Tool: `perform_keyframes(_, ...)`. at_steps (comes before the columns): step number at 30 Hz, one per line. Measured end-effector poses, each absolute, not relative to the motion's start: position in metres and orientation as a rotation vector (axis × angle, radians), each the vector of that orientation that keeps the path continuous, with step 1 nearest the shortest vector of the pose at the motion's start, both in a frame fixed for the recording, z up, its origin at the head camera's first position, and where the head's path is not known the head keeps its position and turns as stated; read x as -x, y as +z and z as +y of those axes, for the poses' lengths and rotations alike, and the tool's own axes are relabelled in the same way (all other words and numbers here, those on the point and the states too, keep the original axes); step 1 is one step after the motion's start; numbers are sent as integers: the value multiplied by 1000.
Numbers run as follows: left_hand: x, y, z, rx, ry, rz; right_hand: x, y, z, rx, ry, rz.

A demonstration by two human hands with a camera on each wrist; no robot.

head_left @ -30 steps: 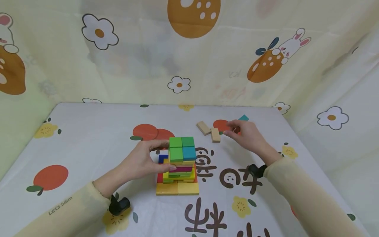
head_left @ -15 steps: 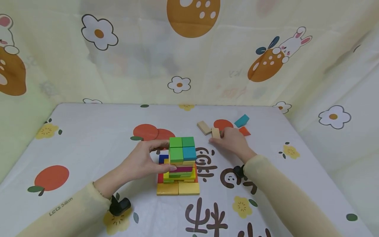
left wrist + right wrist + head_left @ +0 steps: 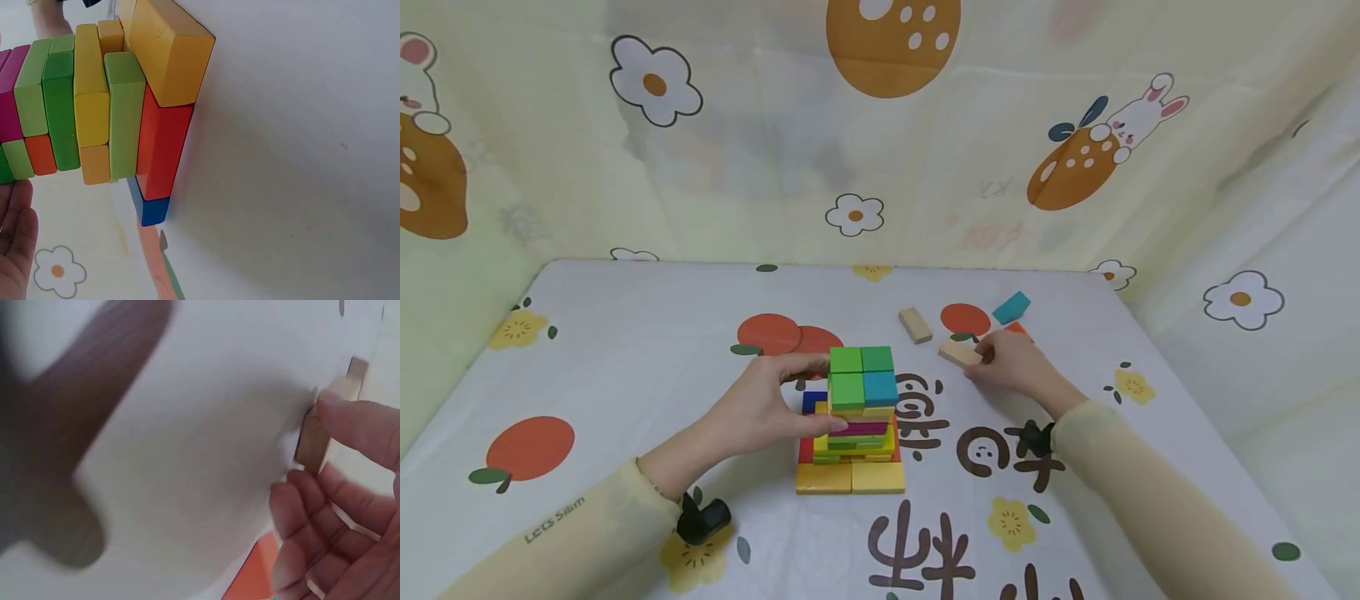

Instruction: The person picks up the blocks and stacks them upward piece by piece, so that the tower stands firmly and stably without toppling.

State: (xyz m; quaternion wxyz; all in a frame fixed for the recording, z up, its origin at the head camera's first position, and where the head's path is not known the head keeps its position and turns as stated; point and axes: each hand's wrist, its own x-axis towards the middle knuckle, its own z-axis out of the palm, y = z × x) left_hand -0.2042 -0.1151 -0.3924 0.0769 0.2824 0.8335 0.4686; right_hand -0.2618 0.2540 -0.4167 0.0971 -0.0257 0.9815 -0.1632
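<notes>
In the head view, a tower of coloured wooden blocks (image 3: 862,392) stands on the table, with green and blue blocks on its top. My left hand (image 3: 767,402) grips its upper left side, the thumb in front and the fingers behind. The left wrist view shows the tower's layered blocks (image 3: 94,112) and part of my fingers at the upper layers. Farther right, my right hand (image 3: 1011,362) pinches the end of a plain wooden block (image 3: 958,352) at the tabletop. The right wrist view has this block (image 3: 312,439) between thumb and fingers.
Another plain wooden block (image 3: 915,325) lies behind the tower to the right. Beyond my right hand are a teal block (image 3: 1012,307) and a partly hidden orange block (image 3: 1019,328). A patterned cloth (image 3: 737,192) hangs along the table's back edge.
My right hand moved left to the plain wooden block, took hold of it and turned it sideways, shifting slightly right. My left hand has stayed on the tower.
</notes>
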Motion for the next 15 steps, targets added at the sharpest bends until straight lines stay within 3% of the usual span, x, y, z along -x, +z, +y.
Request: perform_keyframes(15,204,-391,-115,-834,1400,2490,252,-418,278,179,-564,2898)
